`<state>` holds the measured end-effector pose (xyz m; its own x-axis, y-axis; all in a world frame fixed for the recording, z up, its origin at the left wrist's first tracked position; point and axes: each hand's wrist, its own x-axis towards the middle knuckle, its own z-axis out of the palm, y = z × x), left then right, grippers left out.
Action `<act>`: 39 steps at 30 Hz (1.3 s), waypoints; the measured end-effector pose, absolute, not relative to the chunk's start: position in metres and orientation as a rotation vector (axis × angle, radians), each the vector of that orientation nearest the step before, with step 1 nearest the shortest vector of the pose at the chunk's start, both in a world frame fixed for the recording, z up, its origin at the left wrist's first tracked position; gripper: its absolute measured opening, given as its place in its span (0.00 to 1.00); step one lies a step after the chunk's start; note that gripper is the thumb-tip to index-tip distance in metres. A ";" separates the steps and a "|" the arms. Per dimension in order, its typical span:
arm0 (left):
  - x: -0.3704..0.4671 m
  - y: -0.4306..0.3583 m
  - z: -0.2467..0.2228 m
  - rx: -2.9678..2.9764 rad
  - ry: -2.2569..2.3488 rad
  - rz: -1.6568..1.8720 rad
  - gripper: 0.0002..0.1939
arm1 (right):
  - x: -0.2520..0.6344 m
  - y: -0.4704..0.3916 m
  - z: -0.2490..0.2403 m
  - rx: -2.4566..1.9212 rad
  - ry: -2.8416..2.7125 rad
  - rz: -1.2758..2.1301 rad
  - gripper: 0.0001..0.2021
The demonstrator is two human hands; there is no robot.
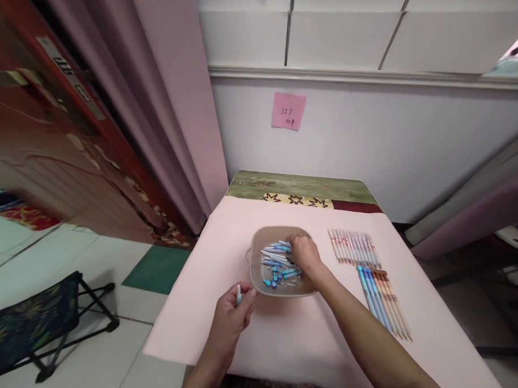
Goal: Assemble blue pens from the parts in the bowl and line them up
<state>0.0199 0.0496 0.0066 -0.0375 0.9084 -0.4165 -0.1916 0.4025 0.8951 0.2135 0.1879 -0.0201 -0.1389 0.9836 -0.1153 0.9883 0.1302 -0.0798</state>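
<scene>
My left hand (pixel 234 309) is closed around a small pale pen part (pixel 239 295), just off the near left corner of a grey plastic basin (pixel 256 273). My right hand (pixel 306 252) reaches into the basin's right side with its fingers bent down among the pen parts; its fingertips are hidden, so what it grips does not show. Inside the basin lie several blue and white pen barrels (pixel 278 255), with small blue caps (pixel 274 276) and clear bits nearer to me.
To the right lie a row of pale pens (pixel 354 247) and, nearer me, a row of blue pens (pixel 375 300) beside brown-topped ones (pixel 392 302). A pink cloth (pixel 203 309) covers the table. A pink note (pixel 289 111) is on the wall; a folding stool (pixel 42 320) stands left.
</scene>
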 end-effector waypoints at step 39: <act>0.053 0.072 0.030 0.706 1.164 1.104 0.15 | 0.207 0.087 0.017 1.453 1.865 -2.906 0.16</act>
<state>0.0530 0.0720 0.0301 0.0107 0.9353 -0.3536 -0.3034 0.3400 0.8902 0.2068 0.0867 0.0170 -0.5485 0.7930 -0.2652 -0.0890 -0.3707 -0.9245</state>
